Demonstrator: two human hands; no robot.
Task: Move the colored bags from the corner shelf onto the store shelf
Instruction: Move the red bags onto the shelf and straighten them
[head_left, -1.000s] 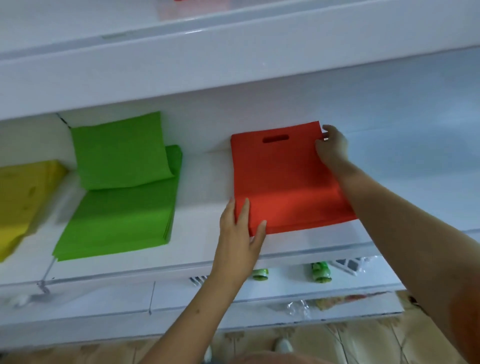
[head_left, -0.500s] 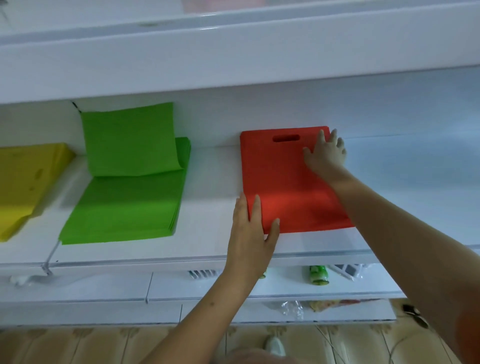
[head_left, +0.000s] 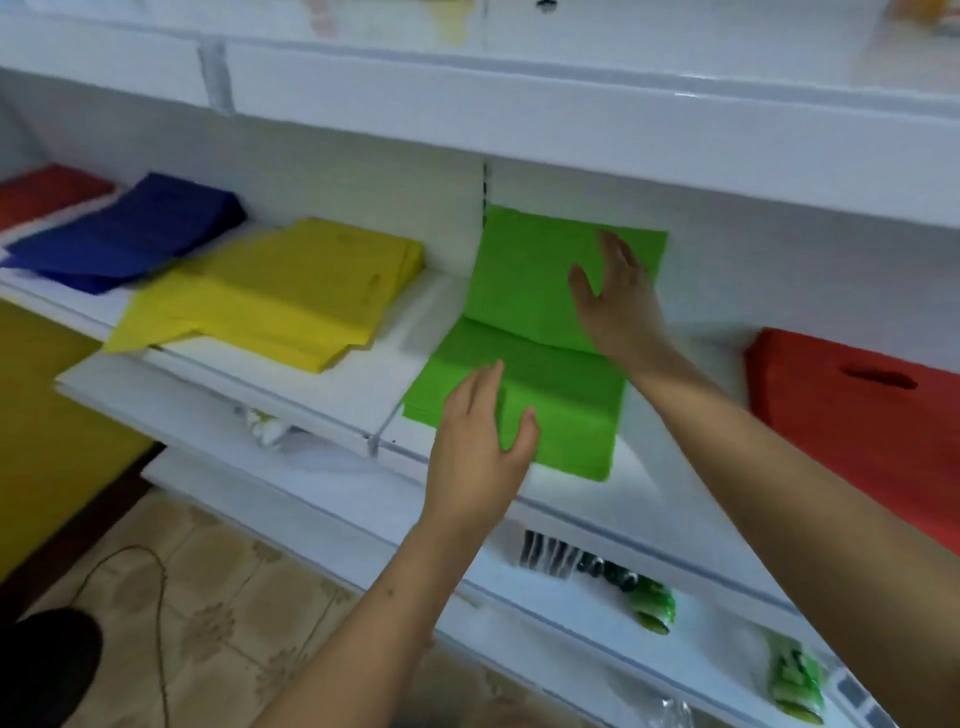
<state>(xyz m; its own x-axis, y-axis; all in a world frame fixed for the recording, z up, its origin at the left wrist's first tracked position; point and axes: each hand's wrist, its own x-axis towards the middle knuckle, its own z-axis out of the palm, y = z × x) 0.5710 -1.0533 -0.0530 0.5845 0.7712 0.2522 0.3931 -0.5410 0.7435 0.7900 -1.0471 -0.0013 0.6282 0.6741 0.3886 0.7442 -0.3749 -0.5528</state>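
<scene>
Far left of the fingers, red bags (head_left: 49, 195) cut off by the frame edge and motion-blurred beside the blue bags (head_left: 130, 234); well below, green packets (head_left: 652, 603) smeared beyond reading; right, orange-red bags (head_left: 857, 415) cropped.

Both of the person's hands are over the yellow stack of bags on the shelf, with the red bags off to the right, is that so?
Not quite. In the head view the left hand and right hand are over the green bags, not the yellow bags, which lie further left. The red bags are indeed off to the right on the shelf.
</scene>
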